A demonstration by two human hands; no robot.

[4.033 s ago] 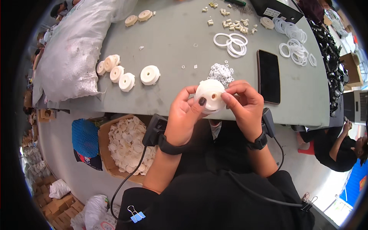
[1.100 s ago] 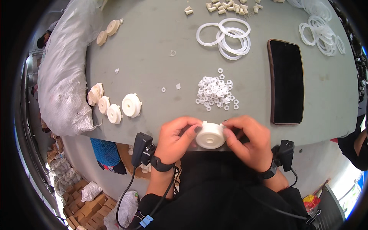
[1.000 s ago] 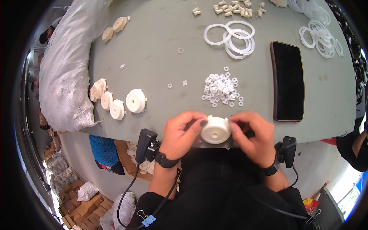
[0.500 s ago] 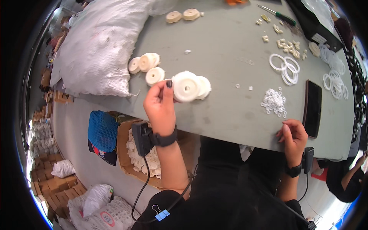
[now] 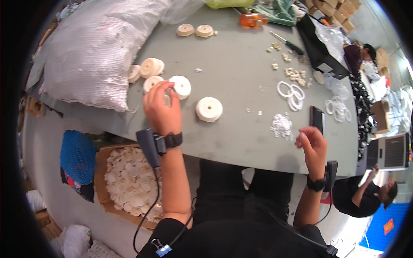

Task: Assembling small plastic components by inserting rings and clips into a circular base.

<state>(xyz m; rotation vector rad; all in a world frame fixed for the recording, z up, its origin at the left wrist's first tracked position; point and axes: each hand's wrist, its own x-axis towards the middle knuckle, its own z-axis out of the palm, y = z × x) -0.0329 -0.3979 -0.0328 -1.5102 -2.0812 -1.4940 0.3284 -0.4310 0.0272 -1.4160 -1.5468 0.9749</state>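
My left hand (image 5: pixel 162 109) is over the left part of the table, its fingers pinching the edge of a white round plastic part (image 5: pixel 182 87) with a center hole. Next to that hand lie similar cream round parts (image 5: pixel 151 67), some stacked, and one (image 5: pixel 152 84) partly hidden by my fingers. Another white round part (image 5: pixel 209 108) sits alone to the right of the hand. Near the front right edge, my right hand (image 5: pixel 314 145) is held with curled fingers, thumb close to them; whatever they hold is too small to see. It is beside a pile of small white rings (image 5: pixel 282 126).
A large white woven sack (image 5: pixel 92 56) fills the table's left side. Larger white rings (image 5: pixel 291 95), small cream fittings (image 5: pixel 296 76), a screwdriver (image 5: pixel 292 46) and a phone (image 5: pixel 317 118) lie at right. An open carton (image 5: pixel 129 180) of white parts stands below. People are at the right.
My left hand has carried the white round part leftward, toward the other cream ones. The part behind it stays on the table. My right hand remains near the ring pile. The view has shifted.
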